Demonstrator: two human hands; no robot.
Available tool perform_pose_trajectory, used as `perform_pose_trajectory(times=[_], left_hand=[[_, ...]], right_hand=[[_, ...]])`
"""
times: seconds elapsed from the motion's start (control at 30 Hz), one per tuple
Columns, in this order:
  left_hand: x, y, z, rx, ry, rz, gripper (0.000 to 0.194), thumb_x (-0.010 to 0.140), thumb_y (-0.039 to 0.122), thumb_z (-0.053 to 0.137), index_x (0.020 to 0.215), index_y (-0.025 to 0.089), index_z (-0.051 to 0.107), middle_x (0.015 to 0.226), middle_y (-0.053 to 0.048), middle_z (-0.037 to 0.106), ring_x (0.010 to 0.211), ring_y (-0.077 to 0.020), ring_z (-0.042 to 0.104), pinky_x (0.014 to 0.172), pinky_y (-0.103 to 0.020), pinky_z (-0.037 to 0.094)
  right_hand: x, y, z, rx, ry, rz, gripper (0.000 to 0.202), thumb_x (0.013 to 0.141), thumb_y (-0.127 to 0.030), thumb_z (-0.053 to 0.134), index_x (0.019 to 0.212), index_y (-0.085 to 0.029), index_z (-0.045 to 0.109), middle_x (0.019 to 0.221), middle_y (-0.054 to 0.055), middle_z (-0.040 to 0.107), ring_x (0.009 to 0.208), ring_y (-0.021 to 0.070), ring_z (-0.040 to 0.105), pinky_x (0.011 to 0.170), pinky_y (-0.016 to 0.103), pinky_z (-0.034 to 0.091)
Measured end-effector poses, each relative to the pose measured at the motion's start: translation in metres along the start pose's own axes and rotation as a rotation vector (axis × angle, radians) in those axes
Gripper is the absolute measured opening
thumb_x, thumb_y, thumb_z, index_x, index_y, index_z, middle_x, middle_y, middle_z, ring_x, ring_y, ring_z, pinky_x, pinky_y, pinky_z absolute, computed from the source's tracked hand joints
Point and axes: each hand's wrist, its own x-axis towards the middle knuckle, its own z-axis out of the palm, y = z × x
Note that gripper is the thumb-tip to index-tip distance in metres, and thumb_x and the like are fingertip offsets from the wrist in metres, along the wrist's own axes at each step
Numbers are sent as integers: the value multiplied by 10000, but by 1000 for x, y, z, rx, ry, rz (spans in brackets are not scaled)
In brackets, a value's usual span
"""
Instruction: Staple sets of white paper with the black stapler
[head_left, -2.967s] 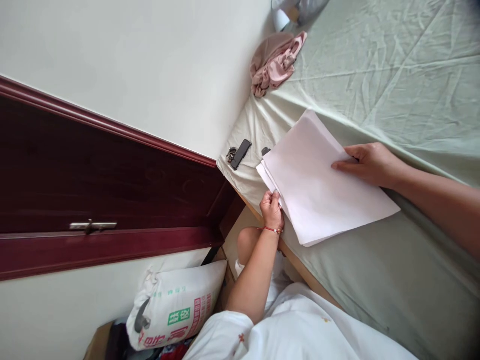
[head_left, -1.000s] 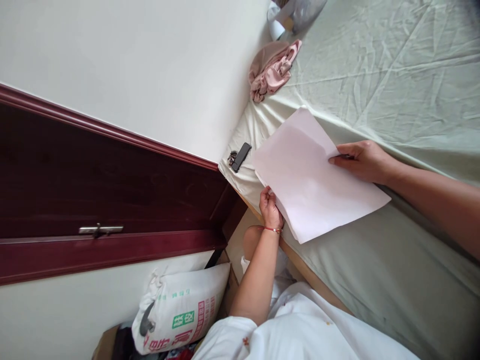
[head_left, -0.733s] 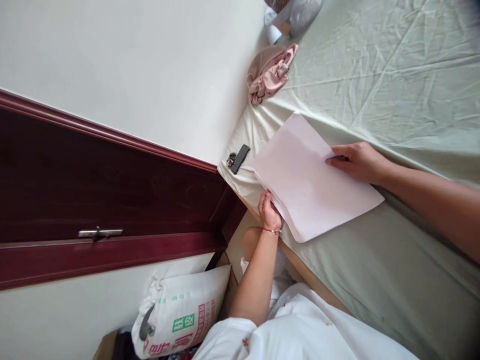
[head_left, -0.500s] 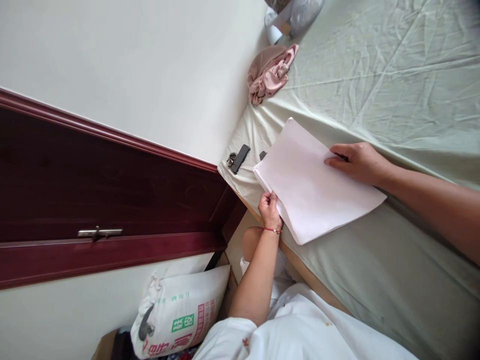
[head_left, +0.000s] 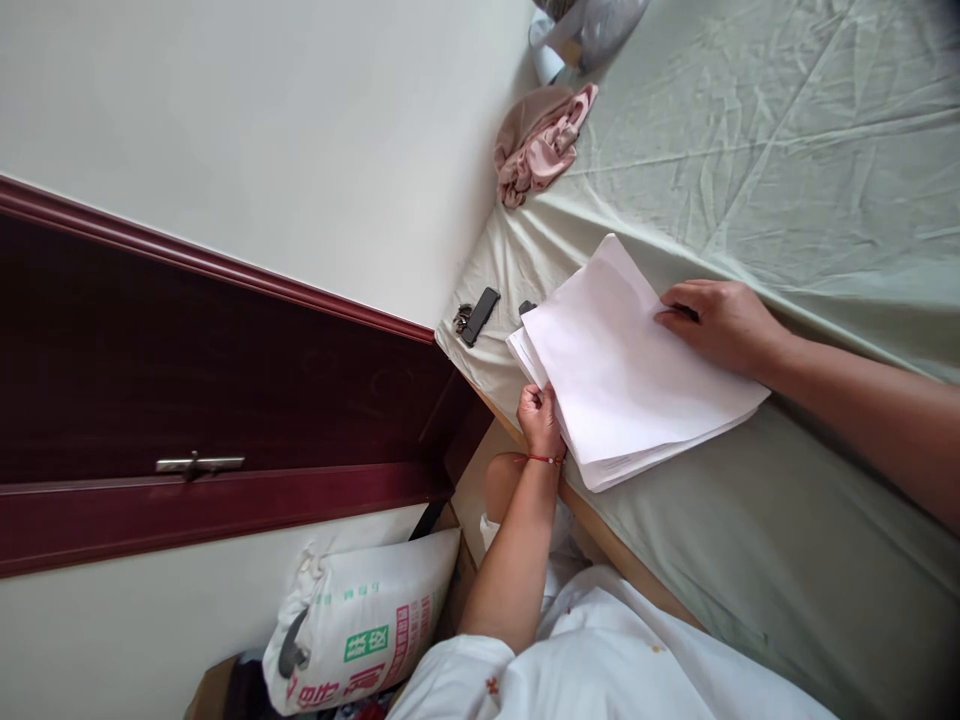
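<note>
A stack of white paper sheets (head_left: 637, 370) lies over the pale green cloth near the bed's edge, its top sheet shifted and slightly turned against those below. My left hand (head_left: 540, 420), with a red bracelet at the wrist, is closed on the stack's lower left edge. At the right edge my right hand (head_left: 716, 320) pinches the top sheet between thumb and fingers. Just beyond the upper left edge of the paper, a small dark object (head_left: 527, 307) is partly hidden.
A black phone-like object (head_left: 481, 317) lies by keys (head_left: 462, 318) at the cloth's corner. Pink fabric (head_left: 541, 145) and a plastic bag (head_left: 604, 30) are further back. Left are a dark red door (head_left: 225, 370) and a printed white sack (head_left: 367, 620).
The top sheet has slid right and away from the stack's left edge, baring sheets beneath. My right hand has barely moved; my left hand keeps its place.
</note>
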Motion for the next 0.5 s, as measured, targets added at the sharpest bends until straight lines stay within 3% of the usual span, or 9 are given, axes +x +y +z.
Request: perform_pose_trajectory(times=[0.3, 0.5], left_hand=[[-1, 1, 3, -22, 51, 56, 526, 624, 423, 886, 884, 215, 479, 684, 99, 463, 617, -61, 497, 685, -200, 417], [-3, 9, 6, -139, 28, -31, 747, 596, 324, 913, 1168, 226, 443, 878, -1, 691, 809, -146, 696, 841, -288, 510]], right_hand=[[0, 1, 1, -64, -6, -13, 255, 852, -340, 516, 913, -175, 700, 906, 97, 703, 760, 214, 593, 737, 324, 422], [0, 0, 0, -76, -34, -28, 252, 870, -328, 525, 934, -168, 708, 905, 100, 720, 745, 207, 593, 730, 319, 426]])
